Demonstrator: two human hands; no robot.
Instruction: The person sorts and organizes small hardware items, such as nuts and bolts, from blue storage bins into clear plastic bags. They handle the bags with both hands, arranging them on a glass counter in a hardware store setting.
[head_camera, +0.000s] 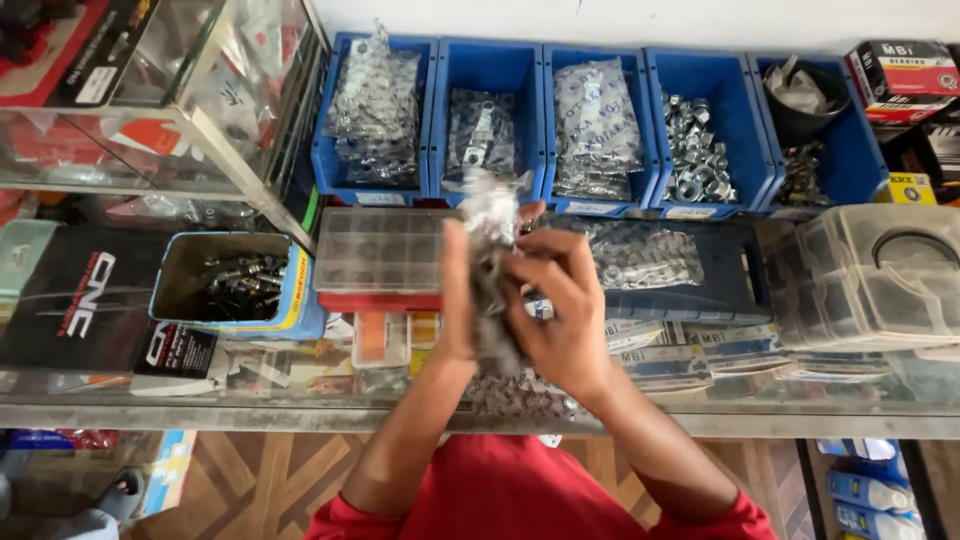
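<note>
Both my hands are raised over a glass counter (300, 415) and hold one clear plastic bag of small metal parts (490, 215) between them. My left hand (456, 300) grips the bag's left side, palm turned inward. My right hand (560, 310) closes on its right side, fingers curled over the plastic. The bag stands upright and is blurred at the top. More bagged metal parts (520, 395) lie on the counter just under my wrists.
Several blue bins (745, 120) with bagged and loose nuts line the back. A clear compartment box (375, 250) sits on a red lid, a blue tin of bolts (235, 285) to its left, clear plastic containers (865, 275) at right, a glass cabinet (200, 110) at upper left.
</note>
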